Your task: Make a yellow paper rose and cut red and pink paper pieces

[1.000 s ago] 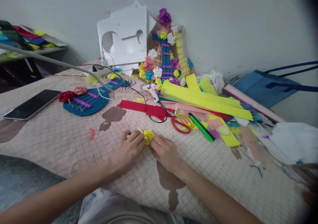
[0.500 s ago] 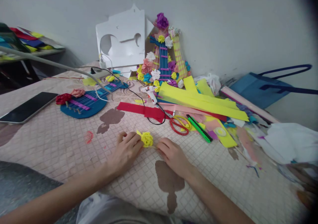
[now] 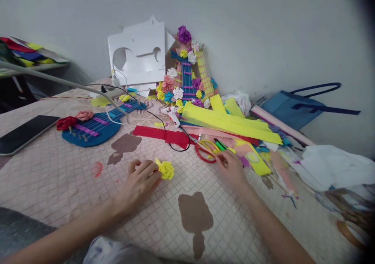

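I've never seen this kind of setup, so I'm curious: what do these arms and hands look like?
They are a person's: the left hand and right hand are bare, with no glove, ring or watch visible. The left forearm and right forearm are uncovered to the picture's edges, with no sleeve, cable or marking showing. Pale cloth, perhaps clothing, shows at the bottom.

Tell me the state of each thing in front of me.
Left hand: holding yellow flower.
Yellow flower: folded into petals.
Right hand: curled, contents unclear.
Scissors: lying flat.
Green cutter: partly hidden.
Phone: flat, screen dark.
Glue gun: on its side.
Blue guitar: flat, strung.
White board: propped upright.
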{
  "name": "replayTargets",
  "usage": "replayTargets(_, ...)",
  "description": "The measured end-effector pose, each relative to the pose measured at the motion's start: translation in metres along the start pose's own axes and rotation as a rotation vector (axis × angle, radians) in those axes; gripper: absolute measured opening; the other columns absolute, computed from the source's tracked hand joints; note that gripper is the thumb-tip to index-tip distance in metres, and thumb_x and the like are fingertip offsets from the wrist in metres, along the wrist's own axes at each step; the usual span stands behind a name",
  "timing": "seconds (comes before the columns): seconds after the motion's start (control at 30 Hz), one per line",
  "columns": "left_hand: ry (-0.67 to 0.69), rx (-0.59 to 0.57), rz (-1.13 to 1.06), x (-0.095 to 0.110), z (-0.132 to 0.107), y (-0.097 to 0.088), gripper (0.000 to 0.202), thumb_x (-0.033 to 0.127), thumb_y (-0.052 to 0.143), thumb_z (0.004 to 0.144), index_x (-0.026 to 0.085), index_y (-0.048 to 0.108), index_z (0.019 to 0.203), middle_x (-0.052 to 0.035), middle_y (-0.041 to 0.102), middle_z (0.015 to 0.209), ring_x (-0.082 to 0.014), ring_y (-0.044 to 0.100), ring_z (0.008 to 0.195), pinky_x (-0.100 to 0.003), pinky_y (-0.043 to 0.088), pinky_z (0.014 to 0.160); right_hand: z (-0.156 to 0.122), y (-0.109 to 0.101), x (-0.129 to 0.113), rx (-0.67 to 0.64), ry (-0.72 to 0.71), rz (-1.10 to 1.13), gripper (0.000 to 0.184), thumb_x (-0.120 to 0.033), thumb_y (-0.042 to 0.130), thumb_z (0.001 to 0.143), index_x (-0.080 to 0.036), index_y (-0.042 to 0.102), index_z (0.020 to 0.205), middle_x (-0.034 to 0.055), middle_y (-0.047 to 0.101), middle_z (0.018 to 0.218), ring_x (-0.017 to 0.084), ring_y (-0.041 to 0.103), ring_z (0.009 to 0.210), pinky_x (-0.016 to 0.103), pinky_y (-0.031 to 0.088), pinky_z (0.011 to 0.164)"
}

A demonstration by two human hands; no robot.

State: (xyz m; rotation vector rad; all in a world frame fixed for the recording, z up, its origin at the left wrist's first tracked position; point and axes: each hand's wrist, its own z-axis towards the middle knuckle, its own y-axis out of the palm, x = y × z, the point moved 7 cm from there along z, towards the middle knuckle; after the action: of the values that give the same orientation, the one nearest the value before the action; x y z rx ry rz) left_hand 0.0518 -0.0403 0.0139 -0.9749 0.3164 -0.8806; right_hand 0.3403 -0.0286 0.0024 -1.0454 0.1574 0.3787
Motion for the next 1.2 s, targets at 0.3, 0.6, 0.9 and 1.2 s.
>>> replayTargets(0.3,0.057,-0.05,-0.044,-0.009,-0.006,-0.01,0.015,0.019,0.048,0.091,0.021,0.06,0.082,0.0005,0.061,0.083,-0.0162,0.053,0.085,-0.037,0.027,0.083,0.071,0.027,0.026,-0.058,-0.038,-0.14,0.014,-0.013,0.049,0.08,-0.018,0.062,0.081,0.0088,0.063,0.084,0.024,0.056,0.086,0.035,0.043,0.074)
replayTargets(0.6,0.071,-0.076,-0.054,-0.01,-0.012,-0.005,0.015,0.017,0.048,0.091,0.02,0.061,0.084,-0.0003,0.061,0.083,-0.017,0.052,0.085,-0.038,0.028,0.083,0.108,0.043,0.003,-0.061,-0.027,0.002,0.015,-0.024,0.049,0.085,-0.017,0.062,0.087,0.0077,0.063,0.087,0.02,0.057,0.083,0.031,0.045,0.073)
replayTargets(0.9,0.037,-0.064,-0.117,-0.015,-0.013,-0.01,0.015,0.02,0.047,0.092,0.02,0.06,0.085,-0.0006,0.062,0.083,-0.0172,0.051,0.084,-0.039,0.025,0.083,0.203,0.142,-0.062,-0.162,0.01,0.132,0.035,-0.037,0.069,0.07,-0.01,0.064,0.092,0.0098,0.067,0.084,0.021,0.059,0.077,0.03,0.044,0.071)
replayTargets(1.2,0.063,-0.075,-0.089,-0.015,-0.013,-0.007,0.017,0.018,0.045,0.092,0.019,0.061,0.087,-0.0016,0.063,0.082,-0.0174,0.052,0.083,-0.04,0.025,0.084,0.183,0.093,-0.075,-0.038,0.122,0.23,0.026,-0.036,0.053,0.084,-0.011,0.062,0.089,0.008,0.066,0.081,0.02,0.06,0.074,0.028,0.044,0.064)
